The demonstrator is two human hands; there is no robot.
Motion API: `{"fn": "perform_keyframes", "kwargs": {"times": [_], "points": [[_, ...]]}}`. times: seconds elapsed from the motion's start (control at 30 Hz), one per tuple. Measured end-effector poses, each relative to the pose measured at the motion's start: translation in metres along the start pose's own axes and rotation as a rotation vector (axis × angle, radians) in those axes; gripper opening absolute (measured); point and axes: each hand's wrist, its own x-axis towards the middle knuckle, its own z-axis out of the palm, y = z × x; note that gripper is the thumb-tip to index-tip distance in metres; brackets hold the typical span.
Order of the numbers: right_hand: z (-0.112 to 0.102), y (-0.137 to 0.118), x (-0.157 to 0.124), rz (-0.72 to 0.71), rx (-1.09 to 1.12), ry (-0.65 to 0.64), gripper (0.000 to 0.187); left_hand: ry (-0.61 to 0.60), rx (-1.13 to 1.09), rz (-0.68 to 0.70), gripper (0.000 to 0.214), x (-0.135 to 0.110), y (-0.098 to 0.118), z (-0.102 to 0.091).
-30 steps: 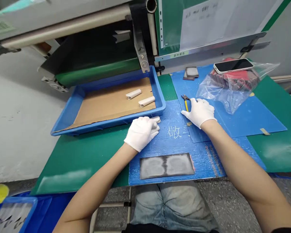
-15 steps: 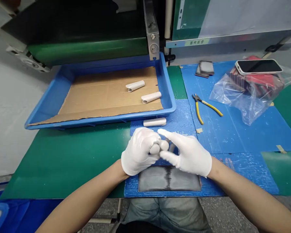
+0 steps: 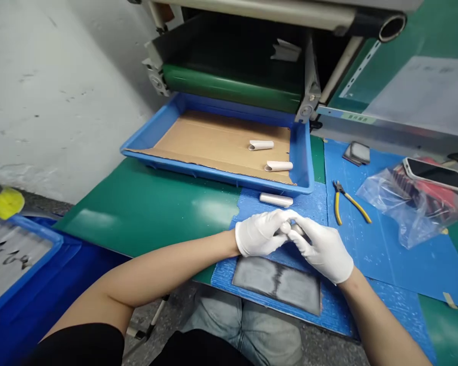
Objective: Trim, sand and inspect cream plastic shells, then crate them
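Pale rolled tube (image 3: pixel 292 229) — cupped between gloved left hand (image 3: pixel 257 234), right hand (image 3: pixel 322 249)

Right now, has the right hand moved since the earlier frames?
Yes: the gloved right hand has moved off the yellow-handled pliers on the blue mat, and now sits well left of them, against the left hand.

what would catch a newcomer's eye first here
Front and centre, the white-gloved left hand and right hand meet, their fingers around a small pale roll, just above a dark grey patch on a blue mat. Straight ahead, a blue tray lined with cardboard holds two similar rolls, and a third roll lies by its front edge.
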Motion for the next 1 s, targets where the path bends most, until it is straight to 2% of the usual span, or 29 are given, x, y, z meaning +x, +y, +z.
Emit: {"fn": "perform_keyframes", "kwargs": {"times": [0.07,0.2,0.3,0.4,0.5,0.67,0.83,1.0], "points": [[0.0,-0.005,0.001,0.032,-0.141,0.052,0.039,0.007,0.021,-0.013,0.048,0.0,-0.004,0.001],[0.004,-0.013,0.003,0.091,-0.213,0.038,0.033,-0.047,0.087,0.071,0.034,0.003,-0.01,0.002],[0.007,-0.018,0.0,0.073,-0.218,-0.006,0.032,-0.116,0.272,0.072,0.028,0.0,-0.005,-0.005],[0.012,-0.025,-0.008,0.001,-0.268,-0.094,0.038,-0.174,0.469,-0.046,0.029,-0.012,0.006,-0.021],[0.017,-0.034,-0.016,-0.041,-0.33,-0.206,0.038,-0.174,0.554,-0.214,0.034,-0.024,0.016,-0.044],[0.01,-0.042,-0.026,0.015,-0.294,-0.184,0.036,-0.328,0.644,-0.346,0.04,-0.037,0.022,-0.075],[-0.006,-0.033,-0.047,0.103,-0.206,-0.165,0.032,-0.526,0.69,-0.419,0.044,-0.054,0.016,-0.089],[-0.009,-0.016,-0.073,0.132,-0.136,-0.177,0.037,-0.631,0.739,-0.456,0.048,-0.061,0.021,-0.094]]}}
